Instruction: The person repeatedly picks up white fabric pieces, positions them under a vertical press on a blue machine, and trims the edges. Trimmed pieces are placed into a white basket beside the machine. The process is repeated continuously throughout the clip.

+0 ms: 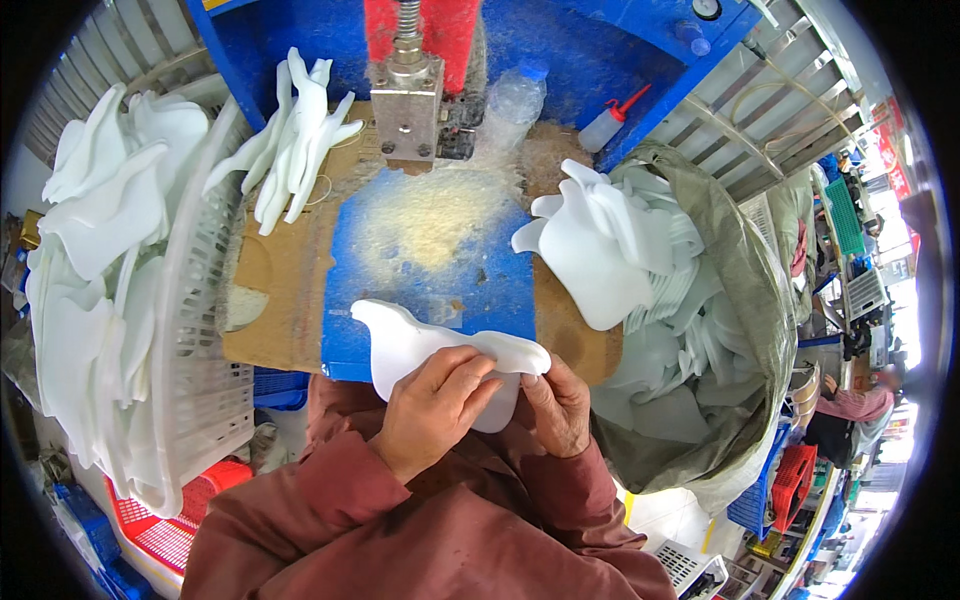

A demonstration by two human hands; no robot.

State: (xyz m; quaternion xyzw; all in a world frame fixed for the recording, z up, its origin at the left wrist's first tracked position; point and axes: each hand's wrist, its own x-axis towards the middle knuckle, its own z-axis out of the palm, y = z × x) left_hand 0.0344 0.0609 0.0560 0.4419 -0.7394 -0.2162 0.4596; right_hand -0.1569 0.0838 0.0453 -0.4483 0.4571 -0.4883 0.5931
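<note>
In front of my body I hold a white moulded plastic piece (398, 345), thin and curved with a rolled upper edge. My left hand (435, 405) grips its middle, thumb and fingers closed on the edge. At the piece's right end, my right hand (560, 408) pinches the rounded tip. Just beyond it lies a blue work plate (352, 270) dusted with cream-coloured powder (425, 220). Above the plate's far edge stands a metal machine head (408, 108) with a spring on top.
At left, a white perforated basket (205, 340) overflows with similar pieces (110, 220). More pieces (605, 235) are stacked at right, beside an open grey-green sack (740, 260) full of them. A clear bottle (515, 95) and a red-nozzled squeeze bottle (606, 127) stand behind. Another person (858, 405) is far right.
</note>
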